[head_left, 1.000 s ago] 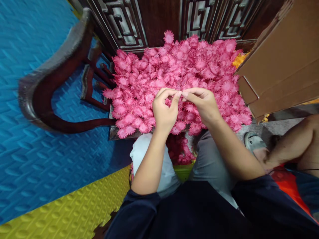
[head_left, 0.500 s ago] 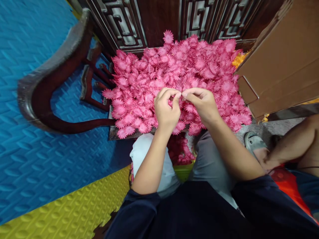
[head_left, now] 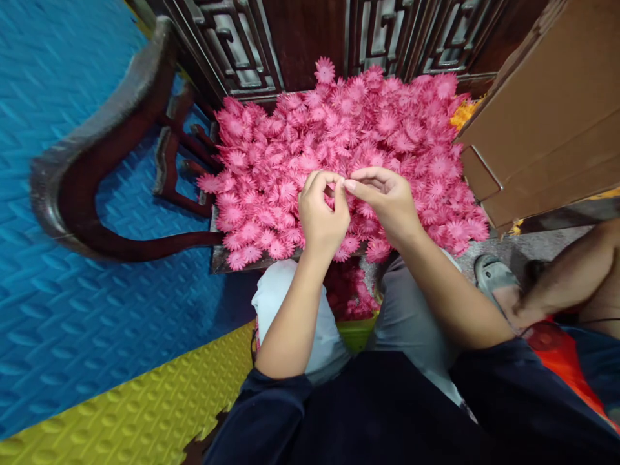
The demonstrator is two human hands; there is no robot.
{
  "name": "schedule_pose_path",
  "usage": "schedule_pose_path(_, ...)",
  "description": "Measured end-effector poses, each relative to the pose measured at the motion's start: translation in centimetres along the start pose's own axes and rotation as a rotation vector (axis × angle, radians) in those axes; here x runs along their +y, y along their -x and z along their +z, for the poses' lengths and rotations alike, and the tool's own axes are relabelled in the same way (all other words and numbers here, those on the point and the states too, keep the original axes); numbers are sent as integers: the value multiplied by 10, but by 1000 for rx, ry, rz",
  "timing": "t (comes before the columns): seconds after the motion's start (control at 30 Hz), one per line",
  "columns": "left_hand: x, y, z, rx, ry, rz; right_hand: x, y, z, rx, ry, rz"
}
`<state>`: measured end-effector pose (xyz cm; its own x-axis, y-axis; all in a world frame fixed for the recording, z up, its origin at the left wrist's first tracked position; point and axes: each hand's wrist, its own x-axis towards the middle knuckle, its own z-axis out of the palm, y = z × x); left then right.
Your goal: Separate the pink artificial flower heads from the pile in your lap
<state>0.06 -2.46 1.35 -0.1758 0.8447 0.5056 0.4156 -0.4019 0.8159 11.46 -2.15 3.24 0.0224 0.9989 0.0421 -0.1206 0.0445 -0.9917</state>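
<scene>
Only 1 view here, the head cam, so here's what we've got. Our left hand (head_left: 322, 216) and right hand (head_left: 387, 203) meet tip to tip. Both are pinched down narrow, thumb against forefinger, and the fingertips (head_left: 349, 185) of the 2 hands touch each other. Whether a single bloom or a stem is nipped in there we can't tell, it's tiny and the fingers cover it. Directly under the pinch, and spreading beyond it and to both sides, is the heap of pink flowers (head_left: 349, 123), piled on the seat (head_left: 252, 261) of a dark wooden chair (head_left: 92, 155). We reckon the hands hang that low over it so fiddly bits stay close to the heap, and the pinch is that fine because the pieces are small. Nearer us than the pinch, between our knees, a green tub (head_left: 356, 332) has more of the same in it. Right of the pinch stands a cardboard box (head_left: 547, 116), with some orange flowers (head_left: 462, 115) peeking out beside it. Farther right and closer in are another person's arm (head_left: 571, 278) and a sandal (head_left: 491, 274). Beyond the heap is a carved wooden cabinet (head_left: 242, 45). Off to the left it's blue foam mat (head_left: 72, 323), then a yellow mat (head_left: 145, 413).
</scene>
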Motion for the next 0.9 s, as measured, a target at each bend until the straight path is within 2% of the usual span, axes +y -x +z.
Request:
schedule_pose_path(0.23,-4,2,3,-20,112,-110,-2,4,3,35,134,-84)
schedule_pose_path(0.4,-10,1,4,35,170,-172,2,4,6,15,181,-101)
schedule_pose_path(0.57,-8,0,4,26,274,-248,15,-4,4,-6,3,77)
schedule_pose_path(0.7,-9,-2,1,17,333,-342,23,-10,-3,49,-174,243)
schedule_pose_path(0.8,-11,-2,1,92,348,-357,24,-9,-3,83,-223,285)
schedule_pose_path(0.9,-10,2,7,201,375,-371,22,-5,5,136,-239,325)
